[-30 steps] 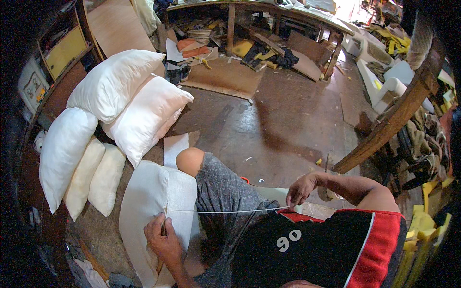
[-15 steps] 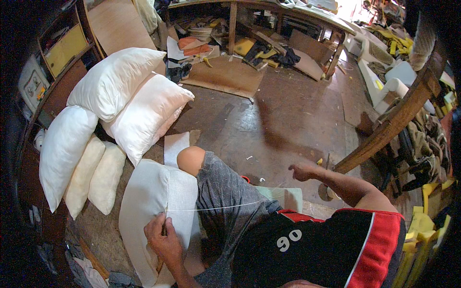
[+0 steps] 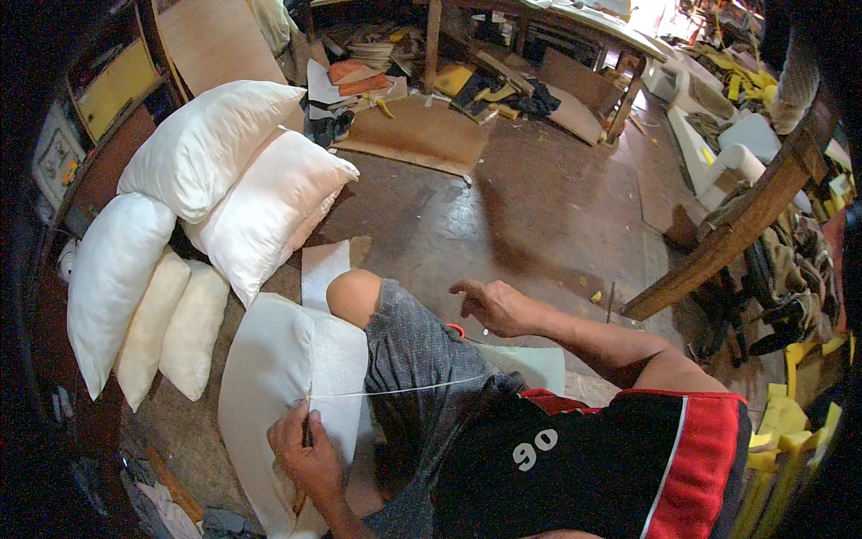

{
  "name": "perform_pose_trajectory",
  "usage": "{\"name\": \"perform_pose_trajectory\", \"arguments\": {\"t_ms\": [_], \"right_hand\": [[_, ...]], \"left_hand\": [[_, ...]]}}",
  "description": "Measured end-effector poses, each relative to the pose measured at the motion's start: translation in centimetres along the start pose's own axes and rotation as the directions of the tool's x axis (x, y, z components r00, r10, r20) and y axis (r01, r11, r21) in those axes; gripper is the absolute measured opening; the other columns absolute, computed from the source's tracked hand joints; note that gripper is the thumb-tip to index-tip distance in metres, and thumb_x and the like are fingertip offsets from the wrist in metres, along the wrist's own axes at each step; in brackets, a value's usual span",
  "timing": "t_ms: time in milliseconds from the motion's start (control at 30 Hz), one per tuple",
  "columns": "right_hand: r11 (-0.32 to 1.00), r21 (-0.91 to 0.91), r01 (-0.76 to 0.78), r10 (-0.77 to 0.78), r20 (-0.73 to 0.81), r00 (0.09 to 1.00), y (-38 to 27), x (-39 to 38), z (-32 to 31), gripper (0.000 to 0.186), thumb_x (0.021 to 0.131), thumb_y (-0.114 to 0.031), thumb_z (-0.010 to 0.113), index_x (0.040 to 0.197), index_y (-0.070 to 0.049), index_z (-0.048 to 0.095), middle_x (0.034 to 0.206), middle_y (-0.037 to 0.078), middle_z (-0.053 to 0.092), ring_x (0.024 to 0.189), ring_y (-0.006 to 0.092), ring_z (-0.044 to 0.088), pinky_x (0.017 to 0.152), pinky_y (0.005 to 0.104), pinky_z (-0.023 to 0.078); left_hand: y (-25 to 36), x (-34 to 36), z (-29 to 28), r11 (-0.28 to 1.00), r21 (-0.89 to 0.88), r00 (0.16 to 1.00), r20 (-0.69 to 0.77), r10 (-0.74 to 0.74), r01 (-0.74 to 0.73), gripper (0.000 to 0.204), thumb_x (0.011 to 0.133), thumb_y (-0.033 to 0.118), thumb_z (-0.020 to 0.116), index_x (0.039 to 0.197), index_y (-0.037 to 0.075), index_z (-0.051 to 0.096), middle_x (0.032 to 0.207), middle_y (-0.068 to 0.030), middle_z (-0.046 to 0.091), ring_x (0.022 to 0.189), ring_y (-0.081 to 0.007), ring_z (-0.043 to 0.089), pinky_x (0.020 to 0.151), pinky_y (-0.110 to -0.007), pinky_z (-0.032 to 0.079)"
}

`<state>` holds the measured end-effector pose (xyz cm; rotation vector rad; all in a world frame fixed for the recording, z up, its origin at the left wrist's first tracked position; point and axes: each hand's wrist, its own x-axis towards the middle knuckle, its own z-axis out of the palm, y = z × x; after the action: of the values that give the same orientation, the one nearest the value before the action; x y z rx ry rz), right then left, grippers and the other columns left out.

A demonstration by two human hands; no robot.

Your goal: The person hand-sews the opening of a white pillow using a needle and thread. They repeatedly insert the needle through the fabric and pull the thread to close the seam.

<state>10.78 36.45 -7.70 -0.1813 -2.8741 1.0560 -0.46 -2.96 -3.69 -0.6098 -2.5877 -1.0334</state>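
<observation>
A white fabric cushion (image 3: pixel 269 359) stands against the bent leg in grey shorts (image 3: pixel 404 350). Low on its seam, my left hand (image 3: pixel 301 440) is closed, pinching the fabric where a thin white thread (image 3: pixel 395 392) starts. That thread runs rightward across the thigh. Above the lap, my right hand (image 3: pixel 492 305) is raised with its fingers apart and index finger stretched out, and I see nothing in it. A pale green piece (image 3: pixel 530 359) lies beneath the right forearm.
White pillows (image 3: pixel 206 153) are piled at the left. A wooden table (image 3: pixel 584 27) with boards and scraps (image 3: pixel 404 135) under it is at the back. A slanted wooden beam (image 3: pixel 718 251) crosses the right, with yellow foam pieces (image 3: pixel 781 418) and dark fabric (image 3: pixel 768 287) beside it.
My right hand has left the thread at the lap's right side, rising and moving left over the thigh. The thread hangs a little looser. My left hand stays on the seam.
</observation>
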Motion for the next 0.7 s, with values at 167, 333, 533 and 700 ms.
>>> {"name": "perform_pose_trajectory", "arguments": {"t_ms": [167,333,533,700], "right_hand": [[0.984,0.09,0.152,-0.146,-0.07,0.987,-5.3,3.2,0.6,0.04,0.1,-0.011,0.056,0.139,-0.005,0.049,0.099,0.022,0.074,0.093,0.0454,0.071,0.082,0.0529,0.054],[0.996,0.046,0.074,-0.074,0.015,0.997,-8.6,5.7,0.5,0.039,0.099,-0.008,0.059,0.137,-0.003,0.054,0.099,0.025,0.074,0.093,0.0453,0.071,0.081,0.0499,0.055],[0.949,0.229,0.216,-0.195,-0.114,0.974,-9.3,7.0,2.1,0.035,0.103,-0.02,0.054,0.136,-0.01,0.061,0.109,0.023,0.073,0.098,0.049,0.069,0.085,0.053,0.055],[0.93,0.333,0.153,-0.138,-0.069,0.988,-9.0,6.5,2.6,0.032,0.101,-0.014,0.059,0.132,-0.009,0.065,0.115,0.022,0.073,0.105,0.0423,0.071,0.09,0.0485,0.055]], "left_hand": [[0.0,0.5,-0.1,0.997,0.011,0.997,0.002,0.082,-0.082,0.02,0.091,0.007,0.072,0.109,0.0,0.074,0.109,-0.016,0.074,0.105,-0.0365,0.063,0.096,-0.047,0.048],[-0.2,0.2,-0.6,0.998,0.03,0.998,-0.002,0.06,-0.06,0.02,0.091,0.008,0.071,0.109,0.001,0.074,0.11,-0.0153,0.074,0.105,-0.0359,0.064,0.096,-0.046,0.049],[-0.4,0.1,-0.6,0.999,0.028,1.0,0.001,0.024,-0.024,0.02,0.092,0.01,0.071,0.109,0.001,0.074,0.11,-0.015,0.074,0.106,-0.0357,0.064,0.097,-0.046,0.049],[-0.5,0.1,-0.5,0.998,0.041,0.999,0.016,0.043,-0.043,0.02,0.092,0.01,0.071,0.108,0.0,0.074,0.11,-0.0156,0.074,0.106,-0.0367,0.064,0.097,-0.047,0.048]]}}
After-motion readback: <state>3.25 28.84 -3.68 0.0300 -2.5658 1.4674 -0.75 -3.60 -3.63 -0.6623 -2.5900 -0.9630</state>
